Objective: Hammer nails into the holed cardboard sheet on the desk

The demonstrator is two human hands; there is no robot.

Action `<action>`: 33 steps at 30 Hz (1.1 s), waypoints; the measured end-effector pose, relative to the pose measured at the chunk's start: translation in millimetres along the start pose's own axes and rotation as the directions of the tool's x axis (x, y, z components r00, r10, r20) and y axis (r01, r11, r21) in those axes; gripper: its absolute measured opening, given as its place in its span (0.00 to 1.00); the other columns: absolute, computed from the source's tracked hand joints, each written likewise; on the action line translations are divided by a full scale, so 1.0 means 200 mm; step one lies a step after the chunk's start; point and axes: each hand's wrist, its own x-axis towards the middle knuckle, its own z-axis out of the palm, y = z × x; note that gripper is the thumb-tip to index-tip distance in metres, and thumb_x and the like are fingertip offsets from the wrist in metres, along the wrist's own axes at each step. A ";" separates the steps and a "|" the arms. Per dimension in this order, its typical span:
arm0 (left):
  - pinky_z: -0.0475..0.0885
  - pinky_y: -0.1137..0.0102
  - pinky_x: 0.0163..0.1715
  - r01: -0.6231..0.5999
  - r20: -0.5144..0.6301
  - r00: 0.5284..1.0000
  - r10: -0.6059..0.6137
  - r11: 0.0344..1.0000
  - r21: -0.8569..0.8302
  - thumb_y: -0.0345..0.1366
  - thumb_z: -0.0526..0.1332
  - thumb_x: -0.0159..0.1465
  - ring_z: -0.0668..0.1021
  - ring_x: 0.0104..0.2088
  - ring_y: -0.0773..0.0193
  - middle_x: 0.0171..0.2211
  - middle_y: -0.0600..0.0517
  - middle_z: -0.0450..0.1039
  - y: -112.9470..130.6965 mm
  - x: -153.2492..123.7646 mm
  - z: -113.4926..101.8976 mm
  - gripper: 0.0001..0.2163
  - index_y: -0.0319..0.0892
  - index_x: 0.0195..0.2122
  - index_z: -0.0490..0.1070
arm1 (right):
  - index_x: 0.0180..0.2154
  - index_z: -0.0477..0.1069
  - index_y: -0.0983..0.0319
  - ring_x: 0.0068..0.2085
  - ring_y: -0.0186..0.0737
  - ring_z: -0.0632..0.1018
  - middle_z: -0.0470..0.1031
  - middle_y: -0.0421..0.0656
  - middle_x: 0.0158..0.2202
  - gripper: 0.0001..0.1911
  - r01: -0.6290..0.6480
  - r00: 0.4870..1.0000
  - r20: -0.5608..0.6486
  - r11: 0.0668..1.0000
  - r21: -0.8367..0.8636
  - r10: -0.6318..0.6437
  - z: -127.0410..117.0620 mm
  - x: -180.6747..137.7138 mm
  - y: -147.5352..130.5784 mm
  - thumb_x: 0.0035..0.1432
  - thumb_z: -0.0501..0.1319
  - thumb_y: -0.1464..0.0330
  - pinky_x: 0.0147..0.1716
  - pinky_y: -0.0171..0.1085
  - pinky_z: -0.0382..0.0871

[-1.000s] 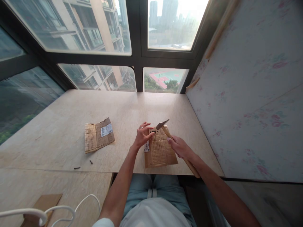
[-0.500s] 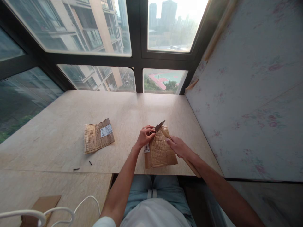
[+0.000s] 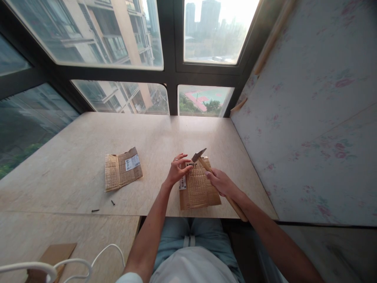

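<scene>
My right hand (image 3: 221, 182) is wrapped round the wooden handle of a hammer (image 3: 203, 160), whose metal head is raised over the far edge of a brown cardboard piece (image 3: 202, 188). Several small dark screws or nails (image 3: 193, 164) stand in a short row near that edge. Beside the row, my left hand (image 3: 178, 169) has its thumb and fingers apart, with the tips close to the dark pieces. Nothing shows clearly between those fingertips. A white printed label (image 3: 182, 182) is partly visible on the cardboard's left side.
A second cardboard piece (image 3: 123, 169) with a label lies to the left on the pale tabletop (image 3: 159, 137). Two loose dark screws (image 3: 113, 203) lie near the front edge. A white cable (image 3: 112, 246) loops at lower left; a floral wall (image 3: 312, 118) bounds the right.
My left fingers have spread and drawn slightly back to the left, so the row of dark pieces shows more. The hammer head has shifted slightly up and left.
</scene>
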 end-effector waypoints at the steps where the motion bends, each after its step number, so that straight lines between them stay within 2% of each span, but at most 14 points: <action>1: 0.62 0.50 0.62 -0.014 -0.003 1.000 0.014 1.000 0.010 0.36 0.68 0.57 0.67 0.62 0.52 0.53 0.45 0.73 0.00 0.00 -0.01 0.09 0.45 0.39 0.79 | 0.30 0.61 0.60 0.15 0.28 0.61 0.60 0.33 0.19 0.15 -0.002 1.000 0.002 1.000 0.012 0.002 0.00 0.00 0.00 0.64 0.49 0.57 0.14 0.29 0.52; 8: 0.64 0.51 0.59 -0.006 0.026 1.000 0.005 0.999 0.037 0.35 0.67 0.58 0.71 0.58 0.53 0.47 0.47 0.77 0.02 0.00 -0.03 0.03 0.46 0.34 0.80 | 0.30 0.59 0.59 0.13 0.26 0.59 0.56 0.31 0.18 0.14 -0.043 0.999 0.018 0.996 0.082 0.041 0.02 -0.01 0.04 0.65 0.49 0.59 0.10 0.28 0.50; 18: 0.63 0.50 0.59 -0.013 0.061 0.998 0.009 0.997 0.073 0.35 0.66 0.58 0.72 0.57 0.53 0.46 0.46 0.78 0.04 0.01 -0.02 0.05 0.45 0.36 0.78 | 0.32 0.59 0.59 0.12 0.26 0.56 0.54 0.30 0.18 0.14 -0.110 0.994 0.025 0.978 0.176 0.107 0.02 -0.04 0.09 0.64 0.51 0.56 0.06 0.27 0.50; 22: 0.64 0.51 0.59 -0.022 0.070 0.997 0.017 0.997 0.079 0.34 0.68 0.57 0.72 0.57 0.53 0.47 0.46 0.78 0.03 0.00 -0.01 0.07 0.46 0.37 0.78 | 0.31 0.59 0.59 0.12 0.26 0.58 0.56 0.30 0.18 0.14 -0.084 0.996 0.016 0.986 0.147 0.083 0.03 -0.05 0.09 0.65 0.50 0.57 0.07 0.28 0.50; 26: 0.67 0.54 0.57 -0.019 0.052 0.999 0.016 0.998 0.057 0.33 0.66 0.57 0.74 0.54 0.55 0.45 0.47 0.78 0.03 0.00 -0.01 0.05 0.45 0.35 0.78 | 0.30 0.60 0.60 0.15 0.27 0.61 0.59 0.32 0.19 0.14 -0.020 1.000 0.009 0.995 0.098 0.019 0.05 -0.03 0.05 0.65 0.51 0.58 0.12 0.28 0.52; 33: 0.72 0.57 0.52 0.003 0.046 0.999 -0.003 1.000 -0.010 0.35 0.64 0.58 0.77 0.48 0.56 0.45 0.45 0.77 0.04 0.00 0.01 0.05 0.42 0.35 0.78 | 0.29 0.61 0.60 0.19 0.31 0.65 0.63 0.35 0.21 0.13 -0.014 1.000 0.018 0.997 -0.077 0.016 0.06 0.03 -0.01 0.64 0.49 0.60 0.18 0.30 0.54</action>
